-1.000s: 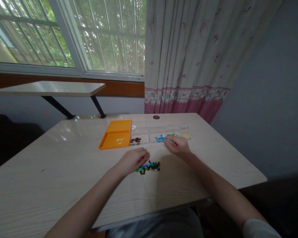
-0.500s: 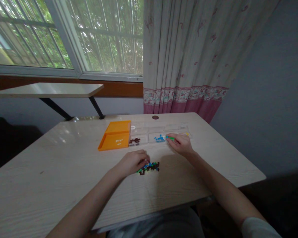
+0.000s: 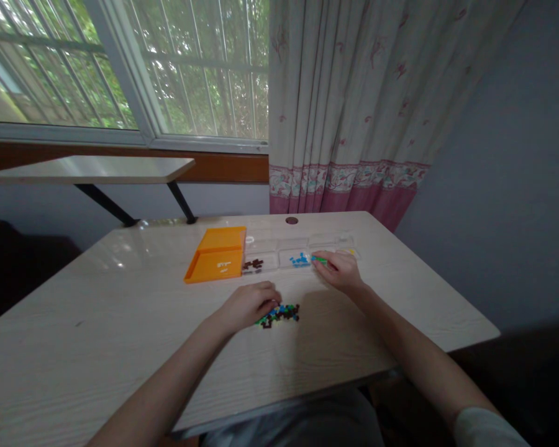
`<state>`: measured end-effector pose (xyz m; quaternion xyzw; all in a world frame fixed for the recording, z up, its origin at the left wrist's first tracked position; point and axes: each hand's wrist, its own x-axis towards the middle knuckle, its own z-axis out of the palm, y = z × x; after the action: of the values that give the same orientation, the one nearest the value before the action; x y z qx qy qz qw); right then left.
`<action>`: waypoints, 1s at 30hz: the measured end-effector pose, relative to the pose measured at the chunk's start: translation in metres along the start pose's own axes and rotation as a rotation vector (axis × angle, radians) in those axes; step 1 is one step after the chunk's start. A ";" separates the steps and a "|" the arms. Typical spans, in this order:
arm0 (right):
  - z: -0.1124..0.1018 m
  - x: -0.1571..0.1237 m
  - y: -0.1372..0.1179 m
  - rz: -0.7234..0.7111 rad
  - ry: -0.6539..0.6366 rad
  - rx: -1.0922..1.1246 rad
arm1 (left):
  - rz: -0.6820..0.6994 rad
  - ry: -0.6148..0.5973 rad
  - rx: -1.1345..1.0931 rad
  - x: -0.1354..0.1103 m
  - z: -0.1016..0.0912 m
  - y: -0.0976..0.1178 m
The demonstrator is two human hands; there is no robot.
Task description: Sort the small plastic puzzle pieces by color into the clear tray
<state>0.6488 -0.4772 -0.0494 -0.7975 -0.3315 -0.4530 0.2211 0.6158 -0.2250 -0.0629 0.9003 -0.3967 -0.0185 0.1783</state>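
My left hand (image 3: 250, 307) rests on the table with its fingers curled over the left end of a small flat assembly of plastic building pieces (image 3: 285, 313), coloured brown, green, blue and pale. Its fingertips touch the assembly and cover part of it. Farther forward, my right hand (image 3: 339, 270) reaches into a clear compartment tray (image 3: 279, 243), thumb and fingers closed together at small green pieces (image 3: 323, 261). Whether a piece is between those fingertips I cannot make out. Loose blue pieces (image 3: 300, 261) lie just left of them, and brown pieces (image 3: 253, 265) sit in the compartment farther left.
An orange open case (image 3: 220, 241) adjoins the tray on the left, with a few white pieces (image 3: 223, 265) in it. A raised shelf (image 3: 97, 169) on dark legs stands at the back left. A round cable hole (image 3: 291, 220) lies near the table's back edge.
Almost nothing differs. Both hands keep their places, the left at the assembly and the right at the green pieces.
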 end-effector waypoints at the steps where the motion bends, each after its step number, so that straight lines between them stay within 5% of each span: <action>1: 0.000 0.000 0.000 0.004 -0.003 0.000 | -0.003 0.000 0.005 0.000 0.000 0.000; 9: 0.004 -0.003 0.003 0.119 -0.110 -0.054 | -0.021 0.010 0.032 -0.001 -0.002 0.000; 20: 0.032 -0.006 0.019 0.357 -0.418 -0.202 | -0.060 0.018 0.018 0.000 0.000 -0.005; 30: 0.029 -0.011 -0.015 0.258 -0.576 -0.002 | -0.047 0.035 -0.010 -0.001 0.001 -0.005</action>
<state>0.6507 -0.4510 -0.0723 -0.9288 -0.2759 -0.1770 0.1731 0.6182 -0.2213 -0.0658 0.9087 -0.3721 -0.0089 0.1892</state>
